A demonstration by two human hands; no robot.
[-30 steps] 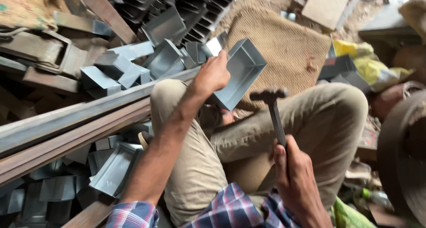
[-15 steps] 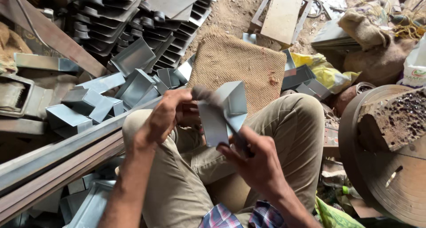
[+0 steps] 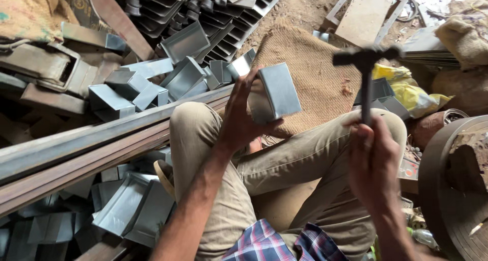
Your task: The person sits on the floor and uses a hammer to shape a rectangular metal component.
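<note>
Here the left hand (image 3: 239, 121) is clamped around a small grey folded sheet-metal box (image 3: 277, 92), holding it up above the knee of the tan trousers (image 3: 284, 159), with the fingers curled over its near edge and the thumb underneath. The right hand (image 3: 373, 162) is closed tightly on the dark handle of a black-headed hammer (image 3: 365, 63), which stands raised and upright, well apart from the box, over the brown burlap mat (image 3: 315, 73). To the person's left, a long rusty steel rail (image 3: 91, 149) runs across, with more grey folded metal trays (image 3: 147, 83) heaped beyond it. In my judgement the main risk lies in the fingers wrapped on the box: a blow landing off-line could catch them, and the cut sheet edges could nick the palm if the box twists in that one-handed hold.
</note>
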